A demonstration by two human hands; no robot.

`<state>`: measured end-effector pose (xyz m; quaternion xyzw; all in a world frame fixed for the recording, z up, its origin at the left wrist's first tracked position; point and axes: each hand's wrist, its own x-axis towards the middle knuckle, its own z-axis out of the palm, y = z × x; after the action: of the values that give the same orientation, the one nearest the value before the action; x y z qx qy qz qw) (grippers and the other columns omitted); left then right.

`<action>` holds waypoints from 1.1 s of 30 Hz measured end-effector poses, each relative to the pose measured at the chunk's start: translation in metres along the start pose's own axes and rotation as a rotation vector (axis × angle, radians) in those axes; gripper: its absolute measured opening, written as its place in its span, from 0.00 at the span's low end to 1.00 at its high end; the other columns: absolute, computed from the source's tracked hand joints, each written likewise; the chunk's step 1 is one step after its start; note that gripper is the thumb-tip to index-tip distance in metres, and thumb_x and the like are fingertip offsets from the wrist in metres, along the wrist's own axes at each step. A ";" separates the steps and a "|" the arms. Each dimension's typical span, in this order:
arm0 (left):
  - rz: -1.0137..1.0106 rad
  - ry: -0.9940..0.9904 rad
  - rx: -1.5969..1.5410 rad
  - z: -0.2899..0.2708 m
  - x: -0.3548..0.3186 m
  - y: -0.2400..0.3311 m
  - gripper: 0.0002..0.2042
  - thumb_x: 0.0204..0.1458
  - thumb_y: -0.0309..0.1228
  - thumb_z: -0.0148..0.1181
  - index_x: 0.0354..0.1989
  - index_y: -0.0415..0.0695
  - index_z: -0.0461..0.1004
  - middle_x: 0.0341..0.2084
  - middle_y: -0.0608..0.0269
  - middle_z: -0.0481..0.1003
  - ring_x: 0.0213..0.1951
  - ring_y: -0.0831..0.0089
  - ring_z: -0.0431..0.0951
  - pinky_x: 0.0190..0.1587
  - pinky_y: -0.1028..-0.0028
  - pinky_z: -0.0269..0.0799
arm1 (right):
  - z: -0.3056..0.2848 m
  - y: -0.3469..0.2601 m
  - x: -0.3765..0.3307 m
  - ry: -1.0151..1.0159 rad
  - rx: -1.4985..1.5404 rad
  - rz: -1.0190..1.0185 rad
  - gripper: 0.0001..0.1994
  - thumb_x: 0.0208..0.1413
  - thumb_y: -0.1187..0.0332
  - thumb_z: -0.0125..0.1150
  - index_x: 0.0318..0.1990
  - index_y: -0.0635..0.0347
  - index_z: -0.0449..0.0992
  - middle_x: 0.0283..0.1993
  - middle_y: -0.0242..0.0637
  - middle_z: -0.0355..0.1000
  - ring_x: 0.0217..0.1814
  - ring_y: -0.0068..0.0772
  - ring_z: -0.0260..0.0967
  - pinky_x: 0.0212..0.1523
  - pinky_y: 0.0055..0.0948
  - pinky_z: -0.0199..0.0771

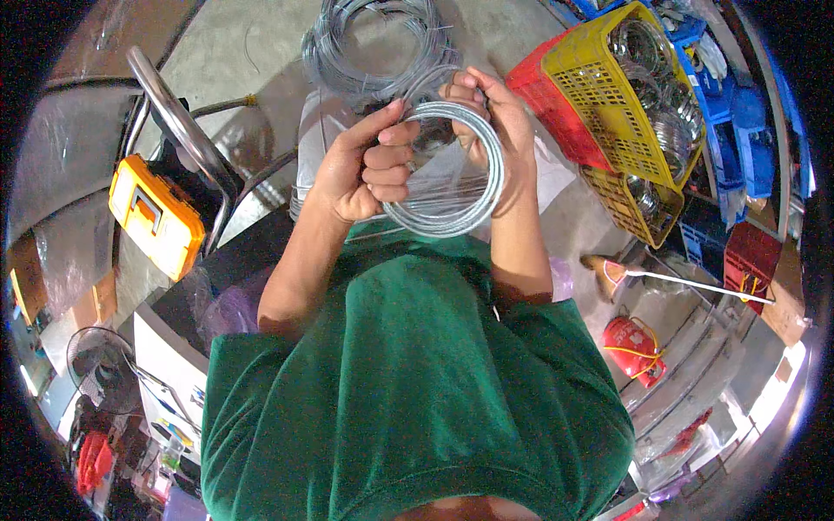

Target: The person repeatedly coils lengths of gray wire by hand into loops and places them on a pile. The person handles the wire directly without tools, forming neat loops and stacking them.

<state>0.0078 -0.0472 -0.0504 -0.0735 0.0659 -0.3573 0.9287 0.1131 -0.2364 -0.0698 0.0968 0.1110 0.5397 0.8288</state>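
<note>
In front of my chest I hold up a coil of silvery wire rope (pixel 443 227), several loops bundled into a ring. My left hand (pixel 373 169) is closed round the coil's left side, thumb pointing up. At the upper right of the ring, my right hand (pixel 495 113) has its fingers curled in on the strands, with thumb and forefinger at the top. Some of the gripped strands are hidden behind the fingers. Beyond my hands a larger bundle of coiled grey wire (pixel 378 52) rests over a pale surface.
To the right, a yellow crate (pixel 608 95) full of wire coils stands against a red crate (pixel 556 104), near blue bins (pixel 738 130). A yellow toolbox (pixel 156 217) sits by a bent metal tube (pixel 182 113) at left. A broom (pixel 686 282) and red gas cylinder (pixel 634 347) lie right.
</note>
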 end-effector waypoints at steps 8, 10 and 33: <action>0.332 0.327 0.268 -0.012 0.003 -0.001 0.19 0.65 0.47 0.45 0.23 0.53 0.62 0.11 0.80 0.50 0.12 0.85 0.44 0.15 0.79 0.40 | -0.039 0.041 -0.005 0.239 -0.192 -0.499 0.15 0.66 0.68 0.41 0.45 0.77 0.68 0.31 0.48 0.69 0.36 0.39 0.67 0.39 0.35 0.72; 0.429 0.554 0.358 -0.013 0.002 -0.007 0.19 0.65 0.48 0.47 0.22 0.53 0.62 0.11 0.80 0.51 0.12 0.84 0.45 0.15 0.78 0.40 | -0.045 0.045 -0.007 0.050 -0.061 -0.296 0.18 0.64 0.65 0.43 0.45 0.75 0.72 0.44 0.58 0.74 0.54 0.57 0.69 0.58 0.51 0.69; 0.639 0.565 0.584 0.030 -0.023 0.002 0.19 0.63 0.48 0.49 0.21 0.53 0.60 0.10 0.79 0.47 0.13 0.83 0.43 0.18 0.75 0.39 | -0.001 0.040 -0.062 0.526 -2.402 -0.716 0.15 0.60 0.61 0.62 0.48 0.63 0.76 0.27 0.42 0.73 0.22 0.32 0.69 0.26 0.30 0.68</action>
<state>-0.0029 -0.0271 -0.0198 0.3120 0.2310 -0.0653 0.9193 0.0541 -0.2769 -0.0546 -0.8531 -0.2641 0.0511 0.4470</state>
